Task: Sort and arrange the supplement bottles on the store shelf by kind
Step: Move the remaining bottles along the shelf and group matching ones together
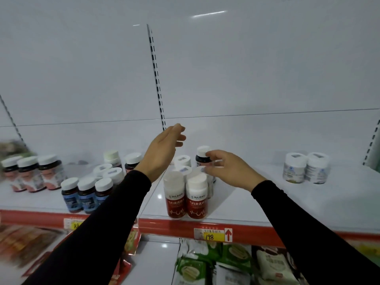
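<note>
Dark bottle with a white cap (202, 156) sits pinched in your right hand (230, 169); your left hand (162, 152) hovers open, empty. Next, probably carry it leftward to its matching row.

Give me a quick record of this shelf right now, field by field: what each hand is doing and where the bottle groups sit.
left hand: raised above the shelf, open, holding nothing
right hand: fingers at a dark bottle with a white cap, behind the red pair
red-label bottles: two, upright, side by side at the shelf's front edge
blue-label bottles: three in a row, left of centre
pink-label bottles: three in a row, far left, blurred
white jars: two, far right, apart from the rest
price tag: yellow, reads 198
</note>
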The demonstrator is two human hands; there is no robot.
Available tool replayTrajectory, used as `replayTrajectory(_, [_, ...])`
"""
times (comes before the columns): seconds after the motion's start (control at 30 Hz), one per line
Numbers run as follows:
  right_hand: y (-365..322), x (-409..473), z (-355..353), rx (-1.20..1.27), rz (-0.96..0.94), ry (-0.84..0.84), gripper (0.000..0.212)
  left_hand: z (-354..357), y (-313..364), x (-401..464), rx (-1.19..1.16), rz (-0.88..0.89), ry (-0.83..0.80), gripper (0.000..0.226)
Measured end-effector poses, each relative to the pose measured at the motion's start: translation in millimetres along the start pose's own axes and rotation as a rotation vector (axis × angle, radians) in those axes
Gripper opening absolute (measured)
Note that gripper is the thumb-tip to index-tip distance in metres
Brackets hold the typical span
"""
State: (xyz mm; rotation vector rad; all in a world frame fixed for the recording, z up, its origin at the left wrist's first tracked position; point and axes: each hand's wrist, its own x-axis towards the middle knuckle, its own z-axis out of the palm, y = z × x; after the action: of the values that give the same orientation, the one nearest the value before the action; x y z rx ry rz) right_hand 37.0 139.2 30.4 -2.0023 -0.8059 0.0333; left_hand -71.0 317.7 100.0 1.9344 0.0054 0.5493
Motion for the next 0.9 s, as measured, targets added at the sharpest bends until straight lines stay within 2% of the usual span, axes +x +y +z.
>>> replayTrajectory(0.1, [10,4,9,-0.036,0.023,-0.115,0.054,-4,-2,2,0.020,-0.008,-0.014,0.044])
replayTrajectory(0.27, [20,4,18,-0.052,0.026,-0.109,0.057,-2,-6,8,0.032,-0.034,-0.041,0.042])
replayTrajectory(0.37, [19,1,15,0.007,0.001,-0.035,0.053,1,-8,9,0.034,-0.032,-0.064,0.040])
replayTrajectory(0.47, [15,1,-1,0.055,0.017,0.129,0.049,4,-6,9,0.025,-0.019,-0.075,0.034])
replayTrajectory(0.57, [1,-1,-22,0.280,0.026,0.226,0.047,11,-2,9,0.029,0.014,-0.104,0.025])
replayTrajectory(0.73, [-28,-13,-45,0.472,-0.038,0.266,0.031,29,12,8,0.035,0.081,-0.173,0.044])
replayTrajectory(0.9, [-47,-28,-57,0.543,-0.077,0.295,0.035,55,24,2,-0.125,0.120,-0.311,0.051])
